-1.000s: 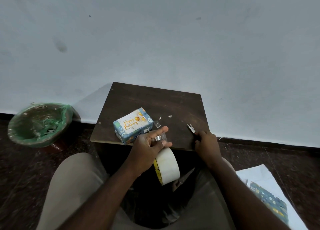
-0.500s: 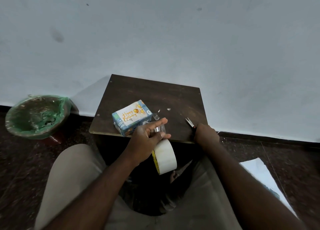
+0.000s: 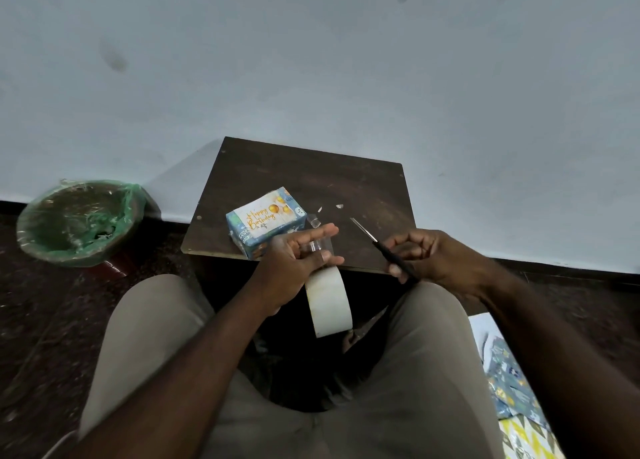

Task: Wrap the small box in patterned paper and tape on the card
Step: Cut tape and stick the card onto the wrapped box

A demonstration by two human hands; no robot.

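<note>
The box (image 3: 266,221), card on top, sits on the table (image 3: 311,174) at 11 o'clock from the left hand (image 3: 294,268), which pinches the tape roll (image 3: 329,306); a clear strip seems drawn out. The right hand (image 3: 433,257) now grips the scissors (image 3: 381,245), lifted off the table, handles hidden.

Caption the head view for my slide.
Left hand holds the tape roll, right hand grips scissors; wrapped box with birthday card sits on the board.

Green-lined bin (image 3: 81,221) with scraps inside sits on dark floor (image 3: 52,320), left of dark wooden desk (image 3: 311,174). Pale wall (image 3: 311,60) behind both. Small pale scraps (image 3: 339,206) on desk top.
</note>
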